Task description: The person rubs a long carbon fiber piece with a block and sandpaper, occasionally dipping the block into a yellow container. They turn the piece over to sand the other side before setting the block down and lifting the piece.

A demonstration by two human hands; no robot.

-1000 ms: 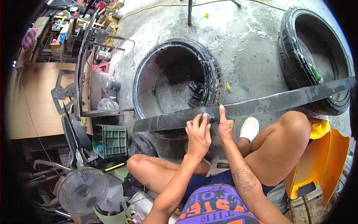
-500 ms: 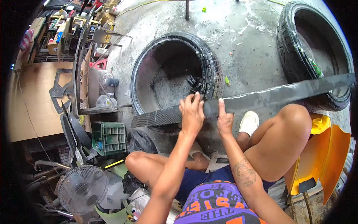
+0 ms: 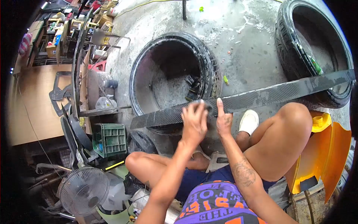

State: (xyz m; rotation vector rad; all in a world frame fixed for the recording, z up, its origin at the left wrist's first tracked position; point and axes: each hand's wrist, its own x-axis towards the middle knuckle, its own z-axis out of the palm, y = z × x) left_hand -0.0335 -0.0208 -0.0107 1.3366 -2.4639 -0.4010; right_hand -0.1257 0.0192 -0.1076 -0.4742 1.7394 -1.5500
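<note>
A long dark strip [image 3: 257,98] with a woven, carbon-fibre look slants across in front of me, over the rims of two tires. My right hand [image 3: 224,121] grips its near edge, thumb stretched on top and fingers curled below. On the upper face, just left of that thumb, my left hand [image 3: 194,120] presses with bent, bunched fingers. Motion blurs its fingertips, and a small dark thing seems to be under them; I cannot make out what. Beneath the strip's left part stands a tire [image 3: 136,80] with dark scraps inside.
A second tire [image 3: 287,48] leans at the right. Yellow-orange panels [image 3: 328,156] stand beside my knee. To the left are a green crate [image 3: 109,140], a fan [image 3: 84,190], a metal frame [image 3: 77,71] and a wooden board [image 3: 33,108]. White debris litters the concrete floor.
My left hand has slid slightly down and right on the strip, its fingers now blurred. The strip's weave shows more plainly as its glare has shifted. My right hand keeps its grip.
</note>
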